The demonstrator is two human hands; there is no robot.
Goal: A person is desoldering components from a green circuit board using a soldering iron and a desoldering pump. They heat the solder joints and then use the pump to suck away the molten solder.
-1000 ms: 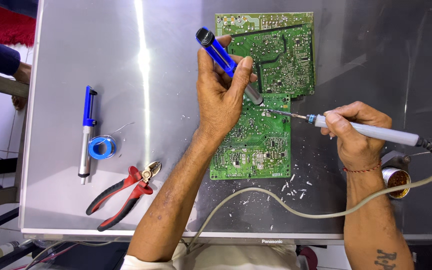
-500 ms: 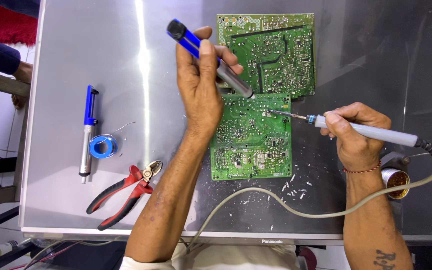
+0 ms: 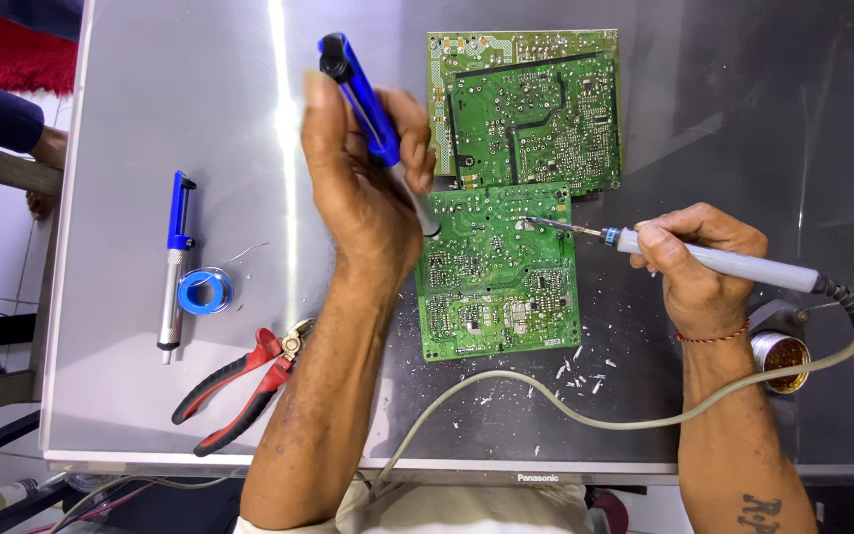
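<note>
My left hand (image 3: 363, 188) grips a blue and silver desoldering pump (image 3: 353, 89) and holds it tilted, its tip near the left edge of a green circuit board (image 3: 496, 287) lying on the grey table (image 3: 130, 119). My right hand (image 3: 694, 262) holds a grey soldering iron (image 3: 733, 265) whose tip touches the upper part of that board. A second, larger green circuit board (image 3: 531, 109) lies just behind the first.
To the left lie another blue desoldering pump (image 3: 175, 267), a blue reel of solder wire (image 3: 205, 292) and red-handled pliers (image 3: 239, 391). A round tin of brass tip cleaner (image 3: 781, 358) sits at right. The iron's cord (image 3: 546, 396) loops along the front edge. White solder scraps lie below the board.
My left hand has drawn the desoldering pump away from the board, up and to the left. My right hand and the soldering iron have stayed in place.
</note>
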